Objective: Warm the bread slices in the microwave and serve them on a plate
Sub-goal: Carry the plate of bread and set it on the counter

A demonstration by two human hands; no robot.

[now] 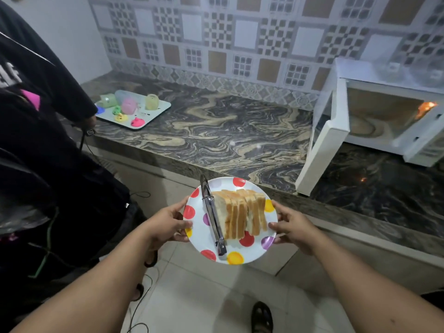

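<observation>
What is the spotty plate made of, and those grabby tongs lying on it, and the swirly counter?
The plate looks like glossy melamine or plastic, though glazed ceramic is possible: smooth white surface with printed coloured dots. The tongs look like polished steel: silvery and shiny, catching the light. The counter looks like polished stone, perhaps marble or granite: swirling dark and cream veins with a sheen.

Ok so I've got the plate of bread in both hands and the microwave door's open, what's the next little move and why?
Probably carry the plate right, toward the open microwave. Its door hangs wide and the lit cavity looks empty. Left hand and right hand grip opposite rims, so keep it level: the bread slices stand on edge and metal tongs lie loose beside them. The tongs likely come off first.
</observation>
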